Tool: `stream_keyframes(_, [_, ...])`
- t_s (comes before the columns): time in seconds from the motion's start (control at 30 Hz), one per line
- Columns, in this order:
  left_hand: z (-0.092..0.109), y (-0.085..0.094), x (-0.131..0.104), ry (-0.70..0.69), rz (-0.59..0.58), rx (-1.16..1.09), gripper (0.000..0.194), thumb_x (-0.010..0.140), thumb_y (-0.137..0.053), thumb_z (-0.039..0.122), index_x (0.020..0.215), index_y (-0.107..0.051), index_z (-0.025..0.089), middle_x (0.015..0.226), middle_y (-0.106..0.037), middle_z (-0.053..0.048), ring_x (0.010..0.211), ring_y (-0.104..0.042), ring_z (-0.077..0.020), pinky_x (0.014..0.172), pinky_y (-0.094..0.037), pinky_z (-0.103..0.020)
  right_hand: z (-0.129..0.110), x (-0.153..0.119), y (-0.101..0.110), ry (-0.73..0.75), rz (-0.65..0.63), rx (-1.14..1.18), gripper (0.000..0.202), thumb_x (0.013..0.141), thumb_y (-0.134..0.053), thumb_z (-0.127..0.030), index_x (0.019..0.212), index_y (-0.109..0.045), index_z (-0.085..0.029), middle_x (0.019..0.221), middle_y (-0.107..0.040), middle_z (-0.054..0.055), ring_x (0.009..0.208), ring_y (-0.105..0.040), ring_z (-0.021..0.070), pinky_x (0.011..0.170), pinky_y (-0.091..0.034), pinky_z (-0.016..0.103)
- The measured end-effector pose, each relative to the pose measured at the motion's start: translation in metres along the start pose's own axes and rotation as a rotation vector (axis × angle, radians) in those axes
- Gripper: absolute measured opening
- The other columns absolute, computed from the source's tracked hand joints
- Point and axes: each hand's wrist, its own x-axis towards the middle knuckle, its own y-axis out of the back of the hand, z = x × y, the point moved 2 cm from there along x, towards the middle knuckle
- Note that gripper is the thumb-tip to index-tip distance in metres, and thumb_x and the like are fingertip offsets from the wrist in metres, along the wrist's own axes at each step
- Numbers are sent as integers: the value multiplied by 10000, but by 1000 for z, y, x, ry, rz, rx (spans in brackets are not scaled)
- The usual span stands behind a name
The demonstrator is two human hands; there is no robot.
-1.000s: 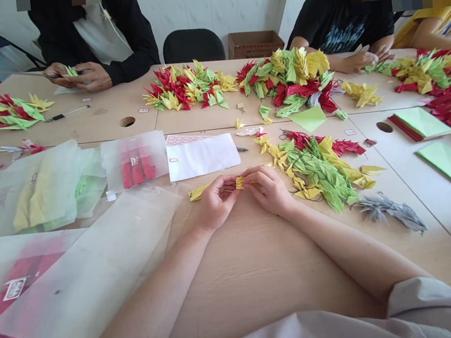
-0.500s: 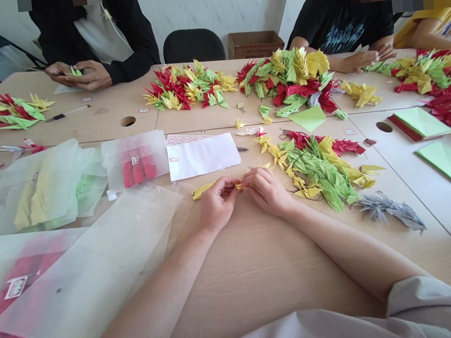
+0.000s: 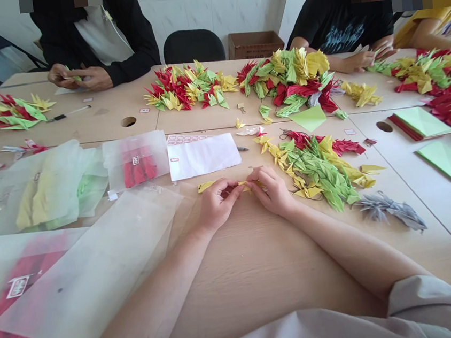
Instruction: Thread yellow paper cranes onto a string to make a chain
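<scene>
My left hand is closed, thumb and fingers pinching a small piece of yellow folded paper. From the other side my right hand pinches the same piece, its fingertips close to those of the left. A flat yellow paper strip sticks out behind my left hand; whether it joins the pinched piece is hidden. Just right of my hands lies a heap of strung green folded-paper cranes, with yellow cranes along its side.
Frosted plastic bags cover the left of the table. A white paper sheet lies ahead, and a grey folded-paper bundle to the right. Green paper squares lie further right. Co-workers' hands are across the table, beyond more crane heaps.
My fingertips have drawn slightly apart, so more of the yellow paper shows between them. The yellow strip behind my left hand has shifted a little right.
</scene>
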Motion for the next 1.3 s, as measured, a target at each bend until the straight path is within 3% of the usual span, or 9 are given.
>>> stream_keyframes(0.23, [5,3,1,144,9,-113,270,813,-709,429,743,-667,171,564,-622,18,520,-563,-114,508,-448,-225,-5,-3,1,-65,-20,16,255,1004,-399,-179,1209,-535,-249,1000,-655,73,969,-614,217,868,-502,395])
stream_keyframes(0.37, [6,4,0,126,51,-114,279,809,-714,424,724,-634,171,545,-613,19,494,-567,-113,490,-445,-223,-6,-2,2,-101,-62,40,435,938,-538,-260,1348,-396,-250,1085,-659,93,1057,-620,254,1001,-462,508])
stream_keyframes(0.47, [4,2,0,112,50,-121,272,821,-703,429,783,-618,174,566,-619,22,496,-608,-121,476,-474,-215,-6,-1,0,-88,-57,36,542,887,-572,-221,1374,-337,-256,1062,-667,77,1038,-634,249,1068,-408,561])
stream_keyframes(0.6, [1,0,0,120,44,-111,279,849,-667,448,844,-595,178,658,-642,14,563,-680,-149,492,-545,-227,-2,-1,-1,-110,18,-17,508,862,-518,-138,1334,-375,-260,949,-655,39,957,-639,227,1090,-390,561])
stream_keyframes(0.73, [-1,1,0,161,63,-116,310,842,-665,478,833,-587,179,686,-634,15,608,-708,-168,512,-581,-244,6,-3,0,-122,91,-64,339,897,-497,-130,1209,-465,-257,922,-659,25,937,-640,218,1115,-349,546])
stream_keyframes(0.93, [-4,4,3,238,96,-251,328,811,-705,468,843,-651,146,712,-702,-21,643,-718,-175,583,-596,-261,5,-1,2,-110,65,-123,165,887,-514,-123,988,-535,-252,901,-676,11,872,-634,215,1115,-317,537])
stream_keyframes(1.1, [-5,3,4,219,82,-279,328,813,-710,459,891,-698,140,818,-753,-62,790,-746,-217,707,-620,-309,-2,2,6,-82,47,-89,151,905,-509,-168,1015,-560,-258,1003,-681,39,1012,-620,238,1132,-293,538])
stream_keyframes(1.3, [-4,1,2,168,87,-260,334,807,-716,455,923,-700,142,926,-756,-77,860,-744,-223,770,-627,-340,-2,1,7,-63,40,-50,155,948,-486,-199,1054,-585,-252,1006,-676,49,1031,-616,227,1123,-319,524])
